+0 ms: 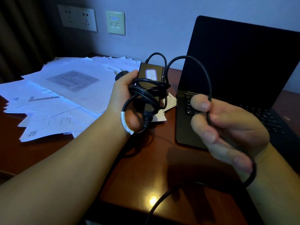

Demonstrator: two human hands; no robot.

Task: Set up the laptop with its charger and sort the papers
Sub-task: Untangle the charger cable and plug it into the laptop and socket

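Head view: charger [151, 75] in left-hand fingers [160, 102], cord [209, 82] between right-hand fingers [200, 103].

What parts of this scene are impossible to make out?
- Head view: cable end leaves the bottom edge.
- Laptop screen is dark and cut by the right edge.
- Papers: print too small to read.
- Plug: mostly hidden behind the left hand.
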